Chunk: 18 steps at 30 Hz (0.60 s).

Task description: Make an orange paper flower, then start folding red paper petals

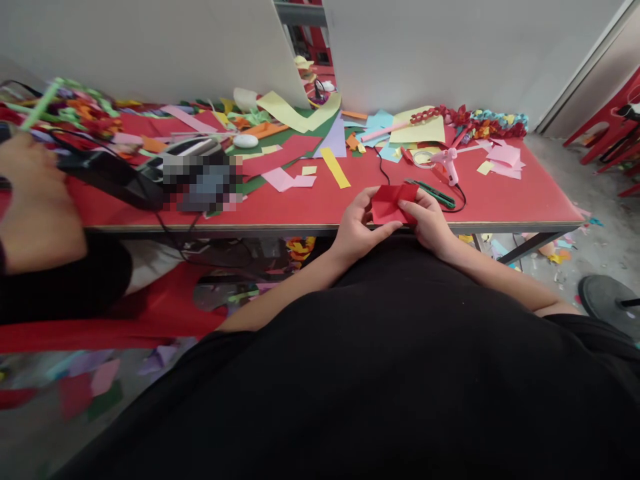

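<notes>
A piece of red paper (386, 205) with creases in it is held over the front edge of the red table (280, 208). My left hand (356, 230) grips its left side and lower edge, the thumb lying along the bottom. On the right side, my right hand (431, 221) pinches the same paper, its thumb on the front face. Just behind my right hand lies a green cutter (434, 193). A pink glue gun (447, 164) with a black cord stands beyond it, beside a roll of tape (423, 157).
Coloured paper scraps, a yellow strip (335, 168) and a paper flower garland (495, 124) lie along the back. At the left, another person's hand (37, 200) holds a green stick near a black device. A grey panel (430, 53) stands behind the table.
</notes>
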### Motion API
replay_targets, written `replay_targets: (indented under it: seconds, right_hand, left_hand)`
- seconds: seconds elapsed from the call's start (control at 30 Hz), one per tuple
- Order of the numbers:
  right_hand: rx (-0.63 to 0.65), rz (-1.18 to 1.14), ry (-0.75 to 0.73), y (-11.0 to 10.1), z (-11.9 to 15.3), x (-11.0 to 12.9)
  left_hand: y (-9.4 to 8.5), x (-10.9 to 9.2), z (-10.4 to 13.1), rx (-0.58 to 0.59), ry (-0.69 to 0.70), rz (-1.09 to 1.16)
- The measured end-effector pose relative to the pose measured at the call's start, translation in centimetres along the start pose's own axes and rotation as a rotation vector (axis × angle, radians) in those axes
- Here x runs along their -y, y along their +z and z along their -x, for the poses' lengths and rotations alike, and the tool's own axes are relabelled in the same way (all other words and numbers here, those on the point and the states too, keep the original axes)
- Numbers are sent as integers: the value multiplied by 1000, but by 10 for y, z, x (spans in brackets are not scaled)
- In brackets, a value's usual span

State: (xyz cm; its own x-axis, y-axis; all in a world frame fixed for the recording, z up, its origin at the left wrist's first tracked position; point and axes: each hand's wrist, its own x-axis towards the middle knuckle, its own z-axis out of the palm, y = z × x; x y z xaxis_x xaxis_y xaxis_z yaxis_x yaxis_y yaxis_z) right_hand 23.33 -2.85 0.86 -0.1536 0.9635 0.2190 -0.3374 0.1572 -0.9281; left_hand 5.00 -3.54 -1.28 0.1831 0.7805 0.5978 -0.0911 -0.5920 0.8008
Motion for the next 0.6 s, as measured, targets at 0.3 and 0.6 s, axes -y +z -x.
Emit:
replay_targets:
  seconds: [0.3, 0.6]
  right_hand:
    - [207, 230, -104, 1, 9, 14]
    - [59, 318, -152, 1, 2, 8]
  left_hand:
    - [1, -7, -8, -274, -135, 109]
    - [4, -8, -7, -159, -222, 149]
